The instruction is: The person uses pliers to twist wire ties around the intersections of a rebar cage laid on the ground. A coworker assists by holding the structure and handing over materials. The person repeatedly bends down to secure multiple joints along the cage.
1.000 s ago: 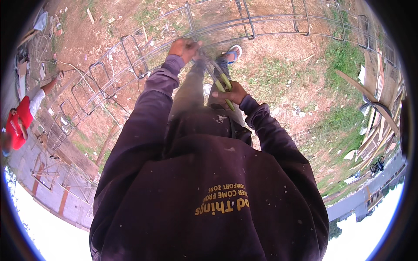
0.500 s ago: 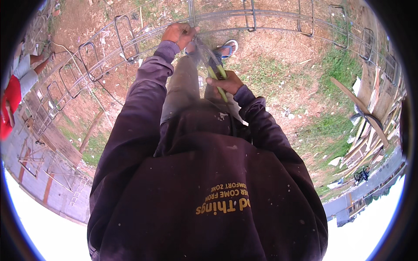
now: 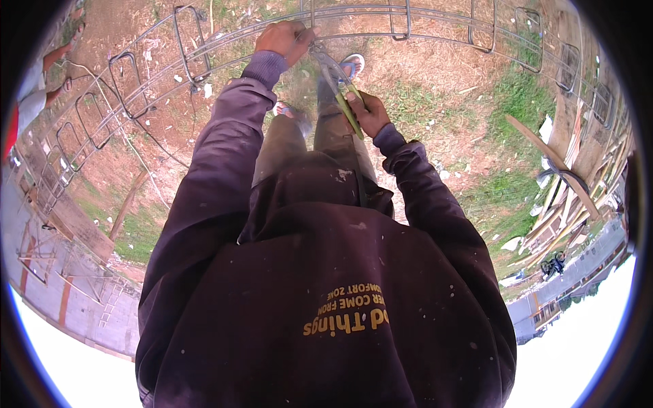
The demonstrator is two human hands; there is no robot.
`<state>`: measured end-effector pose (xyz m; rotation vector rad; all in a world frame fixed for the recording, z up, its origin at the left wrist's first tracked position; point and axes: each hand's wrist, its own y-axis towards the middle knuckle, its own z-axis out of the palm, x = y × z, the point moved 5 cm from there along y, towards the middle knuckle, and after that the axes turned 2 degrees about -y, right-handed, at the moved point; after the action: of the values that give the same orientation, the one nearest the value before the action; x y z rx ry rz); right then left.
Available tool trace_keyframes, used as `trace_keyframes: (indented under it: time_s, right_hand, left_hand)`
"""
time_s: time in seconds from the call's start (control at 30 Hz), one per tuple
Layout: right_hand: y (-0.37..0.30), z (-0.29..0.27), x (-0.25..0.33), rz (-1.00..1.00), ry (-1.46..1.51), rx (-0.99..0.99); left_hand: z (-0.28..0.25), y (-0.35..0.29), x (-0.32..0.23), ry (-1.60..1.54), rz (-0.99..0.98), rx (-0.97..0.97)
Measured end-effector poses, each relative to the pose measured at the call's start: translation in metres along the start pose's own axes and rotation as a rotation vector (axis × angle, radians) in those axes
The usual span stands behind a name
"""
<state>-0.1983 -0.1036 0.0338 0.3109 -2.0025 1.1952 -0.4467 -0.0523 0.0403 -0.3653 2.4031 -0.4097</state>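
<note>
My right hand (image 3: 369,114) is wrapped round the yellow-green handles of a pair of pincers (image 3: 331,69). The tool slants up and left, its grey jaws meeting the long steel bars near an upright stirrup. Just left of the jaws, my left hand (image 3: 284,41) is closed at the lower bars of the rebar cage (image 3: 367,34). What its fingers pinch is too small to make out. Rectangular steel stirrups (image 3: 187,42) ring the long bars at intervals, and the cage curves across the top of the view.
Below the cage lie dry grass and bare soil with scraps. On the right a wooden plank (image 3: 547,158) rests by a heap of timber strips (image 3: 561,211). A thin cable (image 3: 129,139) runs over the ground at left. Another person (image 3: 32,105) is partly visible at the far left edge.
The pincers' jaws have moved slightly up and right, with the right hand shifting up and right. My left hand has moved up a little. My feet and the view have shifted.
</note>
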Motion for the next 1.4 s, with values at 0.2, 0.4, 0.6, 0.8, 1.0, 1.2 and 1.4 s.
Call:
trace_keyframes:
  time_s: [0.2,0.4,0.6,0.8,1.0,1.2,1.4]
  right_hand:
    - [0.010,0.037,0.022,0.094,0.571,0.237]
    - [-0.007,0.054,0.041,0.029,0.793,0.211]
    - [-0.033,0.093,0.060,0.058,1.106,0.218]
    - [-0.051,0.112,0.113,-0.138,1.126,0.158]
    - [-0.019,0.157,0.132,0.097,0.696,0.327]
    - [0.029,0.188,0.142,0.224,0.383,0.463]
    - [0.038,0.177,0.165,0.326,0.402,0.406]
  left_hand:
    - [-0.049,-0.072,-0.011,-0.221,-0.026,-0.494]
    - [-0.048,-0.221,0.027,-0.394,-0.008,-0.342]
    - [0.028,-0.354,0.179,-0.338,-0.423,-0.018]
    - [0.002,-0.427,0.288,-0.474,-0.621,-0.431]
    - [-0.102,-0.338,0.274,-0.620,-0.427,-0.572]
    - [-0.169,-0.197,0.206,-0.296,-0.050,-0.410]
    - [-0.153,-0.119,0.188,-0.075,-0.010,-0.058]
